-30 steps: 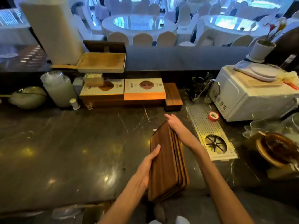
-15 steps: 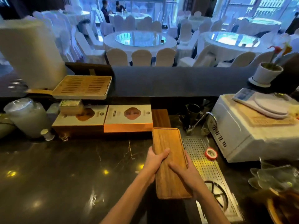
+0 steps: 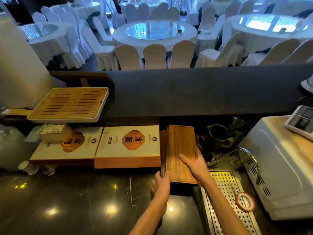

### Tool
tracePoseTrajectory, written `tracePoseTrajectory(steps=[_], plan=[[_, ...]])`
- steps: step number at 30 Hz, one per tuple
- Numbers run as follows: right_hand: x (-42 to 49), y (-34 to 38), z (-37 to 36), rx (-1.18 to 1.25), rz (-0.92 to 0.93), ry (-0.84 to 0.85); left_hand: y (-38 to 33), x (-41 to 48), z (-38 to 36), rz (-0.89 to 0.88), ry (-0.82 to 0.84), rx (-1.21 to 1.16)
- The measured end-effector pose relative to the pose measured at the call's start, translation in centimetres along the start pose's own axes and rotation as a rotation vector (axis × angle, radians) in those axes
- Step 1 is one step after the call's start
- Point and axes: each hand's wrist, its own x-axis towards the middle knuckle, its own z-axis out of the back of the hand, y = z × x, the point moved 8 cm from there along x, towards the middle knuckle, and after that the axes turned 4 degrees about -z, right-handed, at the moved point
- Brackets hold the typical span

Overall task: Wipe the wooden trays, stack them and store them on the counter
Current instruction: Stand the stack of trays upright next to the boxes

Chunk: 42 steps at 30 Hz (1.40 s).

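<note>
Head view: your left hand grips the tray stack; your right hand presses flat, probably squaring it beside the boxes.

A second ago the stack of wooden trays stands on edge at lower centre of the frame; now it lies flat at centre right, pushed back against the orange box. The left hand now grips its near left corner, and the right hand lies on top.
</note>
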Motion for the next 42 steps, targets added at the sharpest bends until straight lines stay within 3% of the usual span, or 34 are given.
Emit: tracePoseTrajectory(steps=[4, 9, 12, 17, 22, 32, 42], plan=[[3.2, -0.3, -2.3, -0.065, 0.006, 0.026, 2.6, 1.7, -0.2, 0.123, -0.025, -0.146], [4.4, -0.9, -3.3, -0.055, -0.007, 0.053, 3.5, 3.0, -2.1, 0.177, 0.048, -0.550], [4.6, -0.9, -3.4, -0.084, 0.005, 0.062, 3.2, 3.9, -2.6, 0.205, 0.011, -0.696], [5.4, -1.3, -2.6, -0.328, 0.008, -0.055, 3.4, 4.9, -2.9, 0.208, -0.060, -0.737], [5.2, -1.4, -3.5, -0.069, 0.019, 0.107, 3.6, 5.2, -3.7, 0.247, -0.040, -0.855], [5.9, -2.7, -3.7, 0.114, -0.078, 0.181, 2.3, 6.5, -3.7, 0.230, -0.005, -0.949], [5.5, -1.7, -4.0, 0.077, -0.060, 0.246, 2.0, 6.6, -3.5, 0.205, 0.037, -0.869]])
